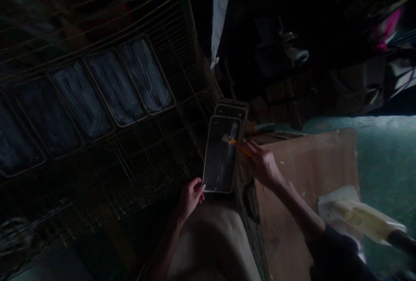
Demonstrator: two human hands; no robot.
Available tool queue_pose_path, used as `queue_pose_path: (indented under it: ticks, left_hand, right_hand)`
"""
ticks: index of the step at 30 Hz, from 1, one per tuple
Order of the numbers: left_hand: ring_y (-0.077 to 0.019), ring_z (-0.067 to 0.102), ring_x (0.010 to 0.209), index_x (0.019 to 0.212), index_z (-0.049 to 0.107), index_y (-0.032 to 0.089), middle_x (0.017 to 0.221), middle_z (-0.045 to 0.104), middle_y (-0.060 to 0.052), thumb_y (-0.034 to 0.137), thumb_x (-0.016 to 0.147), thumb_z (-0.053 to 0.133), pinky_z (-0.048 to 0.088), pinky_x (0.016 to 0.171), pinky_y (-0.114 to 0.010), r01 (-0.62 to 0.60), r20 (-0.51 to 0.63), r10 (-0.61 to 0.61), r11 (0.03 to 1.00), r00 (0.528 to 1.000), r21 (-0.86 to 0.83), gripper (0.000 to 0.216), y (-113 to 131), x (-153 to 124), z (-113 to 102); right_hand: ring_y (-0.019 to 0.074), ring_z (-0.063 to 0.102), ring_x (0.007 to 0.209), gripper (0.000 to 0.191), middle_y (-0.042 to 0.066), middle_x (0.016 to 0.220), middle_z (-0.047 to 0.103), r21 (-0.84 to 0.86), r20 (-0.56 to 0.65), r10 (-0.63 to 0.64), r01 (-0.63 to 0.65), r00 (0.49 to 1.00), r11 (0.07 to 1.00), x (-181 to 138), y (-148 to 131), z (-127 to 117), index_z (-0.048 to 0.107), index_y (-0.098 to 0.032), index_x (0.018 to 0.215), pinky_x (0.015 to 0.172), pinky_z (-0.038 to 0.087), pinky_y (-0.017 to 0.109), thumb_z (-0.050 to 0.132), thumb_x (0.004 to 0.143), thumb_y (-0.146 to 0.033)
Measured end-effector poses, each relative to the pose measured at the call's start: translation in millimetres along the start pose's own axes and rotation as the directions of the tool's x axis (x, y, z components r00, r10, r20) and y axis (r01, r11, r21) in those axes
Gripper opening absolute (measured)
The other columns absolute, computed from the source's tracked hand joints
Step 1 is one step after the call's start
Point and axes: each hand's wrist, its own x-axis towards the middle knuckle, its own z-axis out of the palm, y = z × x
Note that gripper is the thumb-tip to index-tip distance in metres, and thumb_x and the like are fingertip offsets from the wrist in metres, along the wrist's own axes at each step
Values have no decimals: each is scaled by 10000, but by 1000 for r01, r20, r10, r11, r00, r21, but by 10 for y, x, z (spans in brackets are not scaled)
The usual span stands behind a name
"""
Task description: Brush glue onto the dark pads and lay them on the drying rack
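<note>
My right hand [263, 163] is closed around the orange handle of a small brush [240, 147]. Its pale bristles touch the top panel of a stack. That dark rectangular panel [216, 155] has rounded corners and a light rim, and whitish streaks run down its right side. At the lower left corner, my left hand [191, 196] pinches the panel's edge between thumb and fingers. More panels of the same shape [230, 111] show beneath it, shifted slightly toward the far side.
On the left, a wire rack [162, 142] bears a row of several similar panels [146, 75] streaked with white. A plywood board [308, 177] stands at right, with a cream-coloured tool or container [364, 218] on it. Cartons [351, 77] lie in the dark at the back.
</note>
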Motion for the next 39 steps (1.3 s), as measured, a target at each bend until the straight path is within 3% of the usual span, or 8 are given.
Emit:
queue_pose_path:
  ticks: [3,7,11,15,21,27,33,39]
  left_hand:
    - [-90,475,384,833,580,176,479,528,53,462,784,612,370,375,-174,-4,-7,4,999,1000,35,292,-4,7,-10]
    - [-102,502,402,860,595,174,489,543,49,461,782,611,385,387,-181,8,-8,-8,1000,1000,28,299,16,3,-13]
    - [-99,495,406,881,604,168,495,539,50,432,803,588,373,390,-179,5,-11,-4,999,1000,51,276,53,-8,-12]
    - [-101,509,424,867,599,165,509,544,46,402,819,560,376,402,-179,30,0,-30,999,1000,43,245,81,-20,-6]
    - [-97,474,389,839,569,177,467,506,63,433,808,564,359,381,-177,6,24,-8,997,1000,75,257,61,-9,5]
    - [-96,476,391,795,552,187,466,506,60,457,779,601,354,373,-171,22,28,-23,998,999,58,274,85,-13,5]
    - [-93,462,379,820,561,183,461,502,62,461,777,603,345,363,-168,34,10,-34,999,999,32,285,49,-15,22]
    - [-98,470,383,841,569,173,461,502,60,456,771,595,355,364,-174,36,-6,-36,999,999,27,292,55,-15,15]
  right_hand:
    - [152,587,835,304,56,1051,596,-193,-92,-33,15,995,981,239,38,-63,554,-229,1272,678,437,248,411,1004,-235]
    - [183,549,828,303,80,999,593,-320,15,-129,127,992,939,39,-111,249,549,-194,1261,711,421,296,404,995,-193]
    - [186,538,771,250,79,944,594,-209,226,-189,237,956,949,-587,-430,642,569,-173,1180,674,408,311,409,988,-173]
    - [154,570,739,189,43,897,607,8,326,-98,101,940,995,-911,-596,725,597,-190,1052,635,413,260,423,983,-161]
    - [140,648,809,261,44,976,657,258,194,-54,2,980,966,-178,-201,422,594,-219,1191,670,470,216,428,990,-233]
    - [161,617,849,276,53,1014,630,-56,-167,-74,65,983,996,498,-64,102,579,-228,1227,697,455,244,424,1002,-263]
    - [181,570,857,298,75,1029,628,-322,-25,-246,225,969,920,468,-144,283,546,-208,1267,722,402,286,450,986,-184]
    - [168,554,777,292,66,1012,626,-216,171,-287,320,943,922,33,-150,434,535,-203,1274,693,409,300,442,997,-206]
